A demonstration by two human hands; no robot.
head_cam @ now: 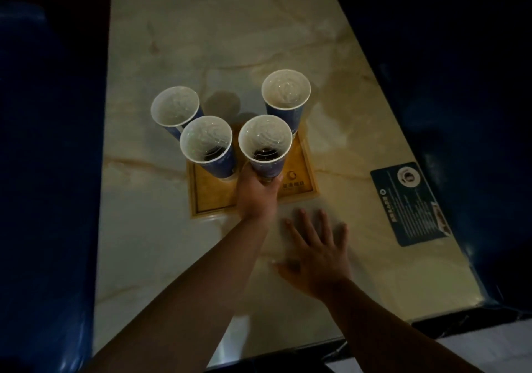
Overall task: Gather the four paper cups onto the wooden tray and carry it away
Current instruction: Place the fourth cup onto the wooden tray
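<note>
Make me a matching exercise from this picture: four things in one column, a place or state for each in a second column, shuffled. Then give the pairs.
Things
1. left hand
2. right hand
3. wooden tray
4. dark blue card

Places or states
A. lies flat near the table's right edge
B. open, fingers spread over the table
C. grips the base of a cup
D. sits under the cups, near the table's middle

Pairs: 1-C, 2-B, 3-D, 4-A

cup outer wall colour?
Blue outside, white inside; clearest on the cup in the left hand, head view.
</note>
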